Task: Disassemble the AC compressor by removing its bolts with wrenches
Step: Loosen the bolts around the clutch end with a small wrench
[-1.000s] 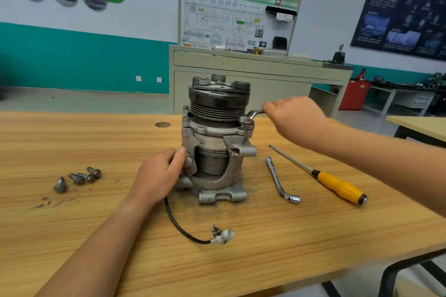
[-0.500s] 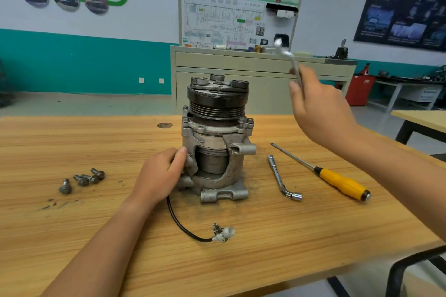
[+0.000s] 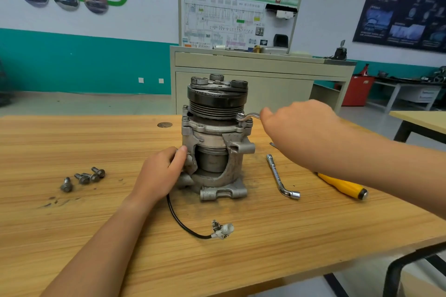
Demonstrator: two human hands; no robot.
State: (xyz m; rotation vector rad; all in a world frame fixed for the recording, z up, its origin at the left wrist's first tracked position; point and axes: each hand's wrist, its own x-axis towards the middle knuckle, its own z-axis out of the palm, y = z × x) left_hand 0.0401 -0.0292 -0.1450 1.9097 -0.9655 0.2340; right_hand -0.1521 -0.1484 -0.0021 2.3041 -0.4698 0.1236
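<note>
The grey AC compressor (image 3: 217, 137) stands upright on the wooden table (image 3: 72, 212), its black pulley on top. My left hand (image 3: 161, 173) grips its lower left side, thumb against the housing. My right hand (image 3: 296, 132) holds a silver ring wrench (image 3: 248, 116). The wrench's ring end sits on a bolt at the compressor's upper right flange. Most of the wrench handle is hidden inside my hand.
Several loose bolts (image 3: 83, 178) lie on the table to the left. An L-shaped socket wrench (image 3: 281, 177) and a yellow-handled screwdriver (image 3: 342, 185) lie to the right. A black cable with a white connector (image 3: 222, 229) trails toward the front edge.
Half a second ago my right hand held the wrench raised in the air; now it is lowered, with the wrench back on the upper right bolt. My left hand has stayed put.
</note>
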